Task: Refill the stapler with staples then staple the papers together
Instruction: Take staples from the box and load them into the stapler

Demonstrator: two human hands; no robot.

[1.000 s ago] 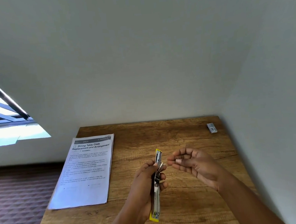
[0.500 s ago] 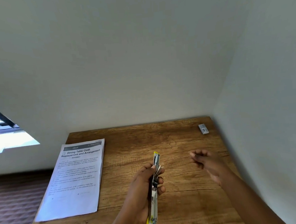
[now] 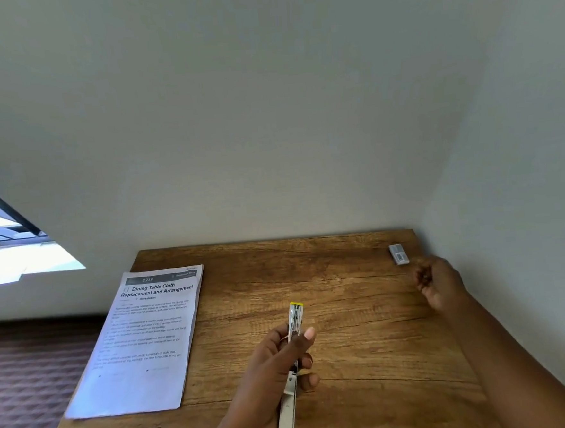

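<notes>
The stapler point(image 3: 293, 356), a slim white and yellow one swung open lengthwise, is held above the wooden table point(image 3: 348, 309) near its front edge, pointing away from the person. The left hand point(image 3: 278, 361) grips it round the middle, thumb along the right side and fingers curled underneath. Off to the left, the papers point(image 3: 143, 344) lie flat on the table in a neat stack, the top sheet headed "Dining Table Cloth Replacement and Arrangement", their near corner close to the table's left edge. The right hand point(image 3: 436, 283) is stretched toward the far right corner, fingers loosely curled and holding nothing, just short of a small grey box of staples point(image 3: 398, 254) that sits by the wall point(image 3: 267, 114). That hand is blurred, so I can't make out the fingertips clearly.
</notes>
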